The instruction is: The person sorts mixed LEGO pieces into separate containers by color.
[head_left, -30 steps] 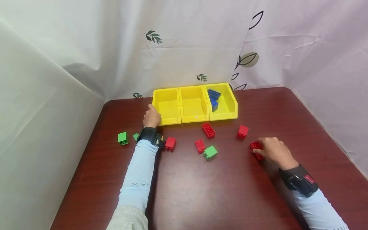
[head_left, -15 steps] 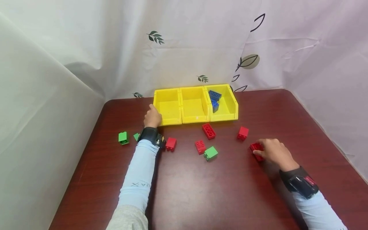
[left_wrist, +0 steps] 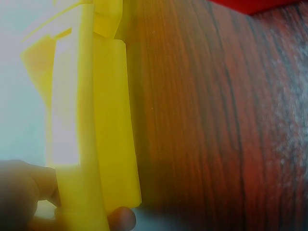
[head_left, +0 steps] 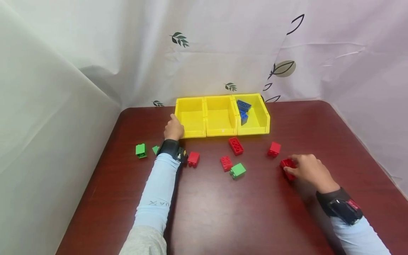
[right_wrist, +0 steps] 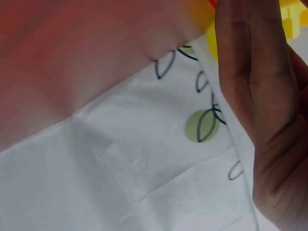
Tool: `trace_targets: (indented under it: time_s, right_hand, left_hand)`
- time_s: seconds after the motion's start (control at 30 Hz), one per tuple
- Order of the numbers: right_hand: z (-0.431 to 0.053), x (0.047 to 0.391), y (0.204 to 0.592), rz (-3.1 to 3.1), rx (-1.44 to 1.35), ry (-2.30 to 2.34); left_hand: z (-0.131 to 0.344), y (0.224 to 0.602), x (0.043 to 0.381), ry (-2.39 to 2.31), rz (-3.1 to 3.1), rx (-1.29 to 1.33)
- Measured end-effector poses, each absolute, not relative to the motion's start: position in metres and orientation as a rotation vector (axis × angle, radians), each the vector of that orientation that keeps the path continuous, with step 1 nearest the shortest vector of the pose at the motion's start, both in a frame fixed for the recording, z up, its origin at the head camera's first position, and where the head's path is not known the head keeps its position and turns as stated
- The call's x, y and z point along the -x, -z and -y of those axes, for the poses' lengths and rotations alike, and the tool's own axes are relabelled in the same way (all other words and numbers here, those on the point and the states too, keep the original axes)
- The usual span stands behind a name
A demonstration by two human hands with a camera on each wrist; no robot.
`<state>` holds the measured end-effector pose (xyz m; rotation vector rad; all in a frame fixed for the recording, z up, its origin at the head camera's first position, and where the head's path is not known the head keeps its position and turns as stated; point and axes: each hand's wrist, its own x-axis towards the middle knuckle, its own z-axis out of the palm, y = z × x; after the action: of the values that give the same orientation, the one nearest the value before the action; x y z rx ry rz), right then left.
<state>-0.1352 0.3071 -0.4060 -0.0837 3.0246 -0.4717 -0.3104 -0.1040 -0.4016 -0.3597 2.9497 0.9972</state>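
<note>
At the left end of a row of three joined yellow bins (head_left: 222, 120), my left hand (head_left: 174, 128) grips the side wall of the end bin. The left wrist view shows that bin's yellow wall (left_wrist: 113, 125) with fingers (left_wrist: 121, 219) on both sides of it. Over on the right, my right hand (head_left: 311, 172) holds a red toy brick (head_left: 286, 163) low at the table, thumb on the near side and fingers over the far side. In the right wrist view the right hand (right_wrist: 269, 96) hides most of the brick.
Two blue bricks (head_left: 243, 105) lie in the right bin. In front of the bins are several red bricks (head_left: 236, 146), a green brick (head_left: 238, 170) and, left, another green brick (head_left: 140, 150). A further green brick (head_left: 155, 149) is partly behind the left wrist. White curtains (head_left: 207, 46) surround the table.
The head view has shifted slightly, so everything appears a little further right. Both hands keep their places, the left at the bin and the right at the red brick.
</note>
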Motion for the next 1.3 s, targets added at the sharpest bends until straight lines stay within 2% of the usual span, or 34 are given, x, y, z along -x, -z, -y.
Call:
trace_targets:
  time_s: [0.33,0.7,1.3]
  right_hand:
    - [-0.282,0.158,0.374,-3.058,0.265,0.542]
    - [-0.238,0.208,0.329,-3.053,0.353,0.447]
    - [-0.155,0.288,0.311,-3.026,0.48,0.433]
  left_hand:
    - [0.103,0.405,0.313,-0.992,-2.956,0.359]
    - [0.103,0.402,0.314,-0.985,-2.953,0.367]
    - [0.104,0.402,0.314,-0.974,-2.961,0.373]
